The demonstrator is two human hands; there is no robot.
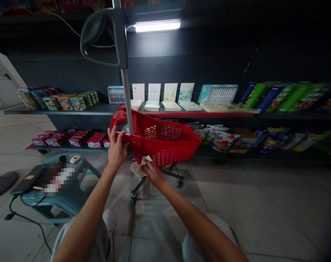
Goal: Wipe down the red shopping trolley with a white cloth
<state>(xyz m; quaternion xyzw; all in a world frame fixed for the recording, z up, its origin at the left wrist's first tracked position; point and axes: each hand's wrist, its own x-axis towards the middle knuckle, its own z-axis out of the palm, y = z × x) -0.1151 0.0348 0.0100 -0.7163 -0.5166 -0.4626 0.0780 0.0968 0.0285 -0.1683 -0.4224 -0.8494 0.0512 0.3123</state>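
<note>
Right hand (pixel 153 175) clasps a crumpled off-white cloth (pixel 136 169) and presses it against the lower edge of a red plastic shopping cart (pixel 165 145). Left hand (pixel 116 150) curls round the cart's front rim, holding it steady, a sound way to keep a wheeled cart from rolling under the cloth's pressure. The cart stands on the tiled floor (pixel 249 203) between the person's knees and the shelves, its black wheel (pixel 133 196) near the person's white shoe (pixel 109 220). A tall grey pole (pixel 126 91) rises from it to a looped handle (pixel 99 38).

To the left, a teal stool (pixel 45 207) holds a computer mouse (pixel 75 159) and a dark flat device (pixel 26 182), with a blurred patch over part of it. Behind, dark shelves (pixel 72 109) carry boxed toys (pixel 61 103), pale cards (pixel 170 92), green packets (pixel 285 98), red boxes (pixel 78 140) and bright bags (pixel 225 141). No label or brand is legible; the print is too small and blurred. A strip light (pixel 157 26) glows above.
</note>
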